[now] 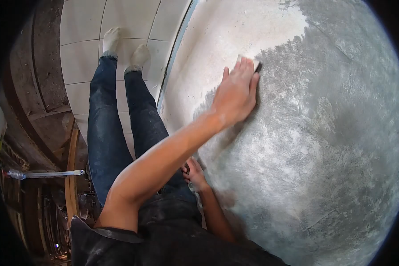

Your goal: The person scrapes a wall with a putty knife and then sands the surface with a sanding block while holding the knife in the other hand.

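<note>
Across the wall reaches my left arm, and my left hand presses a flat pale pad with a dark edge against the surface. Its fingers lie over the pad, slightly blurred, with the thumb along the side. Under the hand, a whitish area of the wall meets a mottled grey one along a ragged border. Close to my waist is my right hand, its fingers curled. My left forearm hides part of it, and I cannot make out what it holds. A pale strip shows beside its wrist.
White floor tiles lie under my socked feet. A narrow bluish strip runs between tiles and wall. At the left are wooden beams and a light-coloured pole pointing towards my legs.
</note>
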A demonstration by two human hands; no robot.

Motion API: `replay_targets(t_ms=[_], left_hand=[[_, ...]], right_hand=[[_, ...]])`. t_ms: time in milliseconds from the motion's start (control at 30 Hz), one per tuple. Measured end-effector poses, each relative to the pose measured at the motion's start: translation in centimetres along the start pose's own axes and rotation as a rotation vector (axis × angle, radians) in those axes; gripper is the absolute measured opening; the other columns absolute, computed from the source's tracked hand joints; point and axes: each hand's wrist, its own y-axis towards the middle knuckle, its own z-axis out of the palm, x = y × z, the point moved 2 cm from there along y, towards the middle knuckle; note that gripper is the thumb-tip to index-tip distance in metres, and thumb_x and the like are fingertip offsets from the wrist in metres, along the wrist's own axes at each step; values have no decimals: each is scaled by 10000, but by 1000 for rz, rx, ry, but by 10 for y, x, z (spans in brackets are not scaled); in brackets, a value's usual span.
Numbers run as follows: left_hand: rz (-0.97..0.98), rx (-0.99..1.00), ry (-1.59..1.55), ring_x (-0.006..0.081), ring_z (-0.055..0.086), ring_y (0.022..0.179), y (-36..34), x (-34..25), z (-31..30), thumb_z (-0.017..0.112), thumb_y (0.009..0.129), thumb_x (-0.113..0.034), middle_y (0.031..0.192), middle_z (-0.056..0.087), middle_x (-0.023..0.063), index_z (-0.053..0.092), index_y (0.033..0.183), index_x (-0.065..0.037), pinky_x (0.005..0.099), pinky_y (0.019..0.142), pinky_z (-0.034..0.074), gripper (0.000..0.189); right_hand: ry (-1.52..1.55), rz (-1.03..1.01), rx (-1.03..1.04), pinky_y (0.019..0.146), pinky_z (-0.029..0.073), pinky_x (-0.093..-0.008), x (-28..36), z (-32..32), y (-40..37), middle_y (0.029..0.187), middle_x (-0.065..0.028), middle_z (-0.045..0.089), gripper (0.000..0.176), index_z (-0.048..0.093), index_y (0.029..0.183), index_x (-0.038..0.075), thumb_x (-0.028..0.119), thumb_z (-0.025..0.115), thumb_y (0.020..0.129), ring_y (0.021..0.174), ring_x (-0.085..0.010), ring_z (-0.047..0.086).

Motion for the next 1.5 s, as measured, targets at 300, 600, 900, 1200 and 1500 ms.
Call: replay_targets(t_ms=[300,600,900,1200,1500], left_hand=[[-77,-10,-51,378,256,1432,8,4,6,266,1047,-282,1504,302,284,300,1432,111,504,1176,190,551],[-68,-5,65,368,291,1419,-18,-4,5,302,1047,-272,1469,376,268,370,1412,69,509,1173,188,505],[16,-62,120,390,332,1391,-28,-3,8,304,1045,-254,1439,413,270,415,1373,75,529,1160,208,478],[2,-40,108,385,308,1406,-7,4,3,308,1043,-258,1456,392,271,376,1402,77,547,1153,212,496],[-17,26,136,392,280,1416,12,4,-3,282,1045,-269,1467,364,284,357,1404,88,535,1160,203,512]], right_hand=[[23,-31,7,391,283,-228,5,2,-2,660,53,427,342,472,970,185,526,455,991,432,-50,346],[-63,-20,-46,410,296,-228,0,-1,0,660,52,413,381,480,960,169,543,418,997,450,-51,355],[-60,-52,-39,407,294,-228,14,7,-6,659,52,417,367,494,986,171,531,422,1001,447,-47,351],[-22,-47,-10,397,294,-222,-3,1,-2,662,56,429,371,497,1075,182,539,436,995,444,-50,357],[-67,-54,-27,392,299,-232,-4,-1,3,668,45,428,396,498,1036,174,561,430,988,444,-59,361]])
